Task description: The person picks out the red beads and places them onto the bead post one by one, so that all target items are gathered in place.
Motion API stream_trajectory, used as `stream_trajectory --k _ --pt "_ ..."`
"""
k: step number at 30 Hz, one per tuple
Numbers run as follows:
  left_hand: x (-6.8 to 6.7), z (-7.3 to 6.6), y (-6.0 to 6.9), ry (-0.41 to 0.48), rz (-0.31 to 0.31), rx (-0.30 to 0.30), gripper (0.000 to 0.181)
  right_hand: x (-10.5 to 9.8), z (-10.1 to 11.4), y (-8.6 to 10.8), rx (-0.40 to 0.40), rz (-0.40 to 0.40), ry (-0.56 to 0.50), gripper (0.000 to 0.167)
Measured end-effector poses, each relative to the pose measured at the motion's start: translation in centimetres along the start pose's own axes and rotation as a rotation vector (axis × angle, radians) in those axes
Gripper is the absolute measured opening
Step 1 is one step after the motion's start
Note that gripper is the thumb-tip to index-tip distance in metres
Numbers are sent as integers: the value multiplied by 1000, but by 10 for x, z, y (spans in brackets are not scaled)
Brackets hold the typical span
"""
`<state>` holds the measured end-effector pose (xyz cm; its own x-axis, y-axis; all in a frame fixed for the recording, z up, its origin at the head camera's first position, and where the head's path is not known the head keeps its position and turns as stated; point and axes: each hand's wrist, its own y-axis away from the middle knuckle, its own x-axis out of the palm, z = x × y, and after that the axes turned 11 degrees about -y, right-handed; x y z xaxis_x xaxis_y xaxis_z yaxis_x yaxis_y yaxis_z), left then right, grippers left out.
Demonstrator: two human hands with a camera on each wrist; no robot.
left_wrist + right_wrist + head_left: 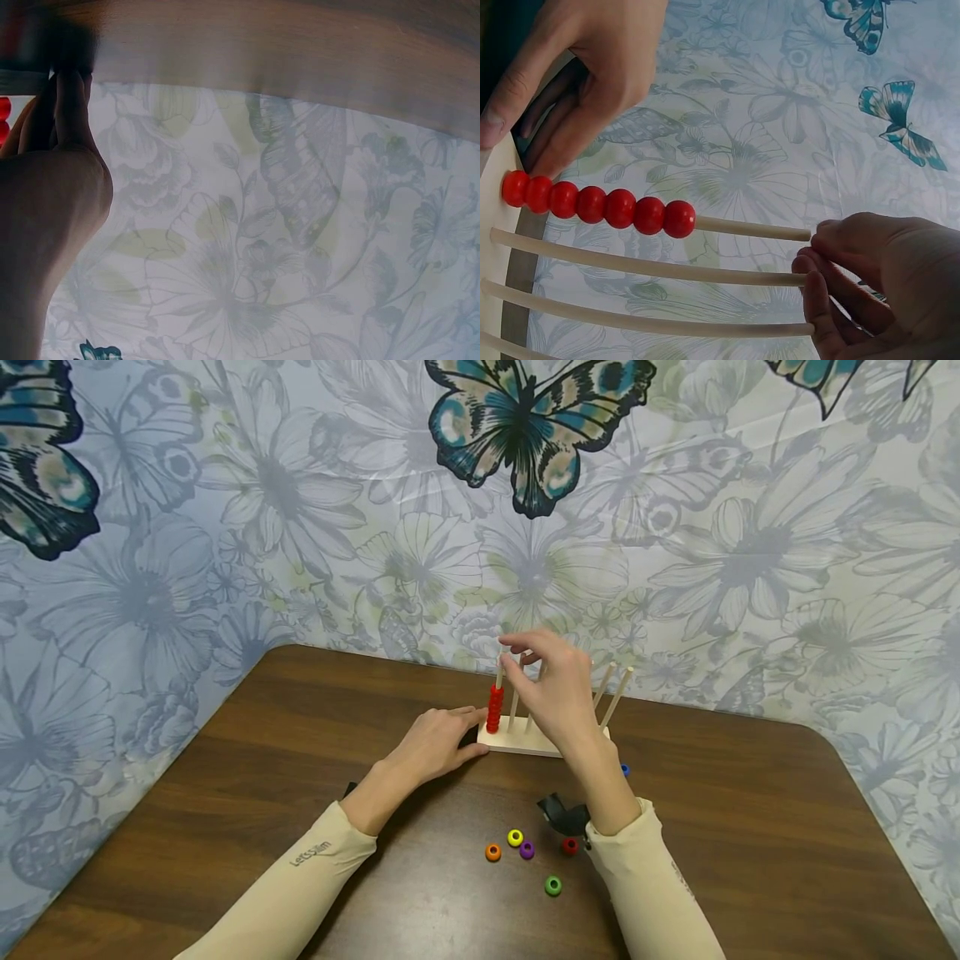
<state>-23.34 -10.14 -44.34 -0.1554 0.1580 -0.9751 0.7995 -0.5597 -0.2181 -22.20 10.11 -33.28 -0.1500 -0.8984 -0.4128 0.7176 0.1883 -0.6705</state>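
Observation:
A pale wooden peg stand [517, 745] stands on the table with several upright pegs. Red beads [494, 710] are stacked on its leftmost peg; the right wrist view shows this red stack [620, 208] from the side. My left hand [438, 739] holds the left end of the base, thumb at the front and fingers farther back. Over the pegs, my right hand [555, 685] has its thumb and forefinger beside the leftmost peg's tip, loosely bent. No bead shows between the fingers of the right hand [885, 277] in the right wrist view.
Loose beads lie on the near tabletop: orange [492, 852], yellow [515, 837], purple [527, 850], green [552, 885] and dark red [570, 845]. A blue bead [625, 770] shows beside the right forearm. A dark strap [564, 817] hangs at the right wrist. Patterned wallpaper [375, 552] rises behind the table.

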Motion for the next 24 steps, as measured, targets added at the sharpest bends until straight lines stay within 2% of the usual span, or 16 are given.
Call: stream_trajectory --k 6,10,18,24 --pt "0 0 0 -3 3 0 60 -1 -1 3 -80 -44 -79 15" --pt "0 0 0 0 0 0 59 -3 -1 8 -99 -30 -137 12" --pt "2 0 0 5 7 2 60 -13 -3 16 0 52 -292 11" --pt "0 0 -1 9 -5 10 59 -23 -6 26 84 144 -284 11"
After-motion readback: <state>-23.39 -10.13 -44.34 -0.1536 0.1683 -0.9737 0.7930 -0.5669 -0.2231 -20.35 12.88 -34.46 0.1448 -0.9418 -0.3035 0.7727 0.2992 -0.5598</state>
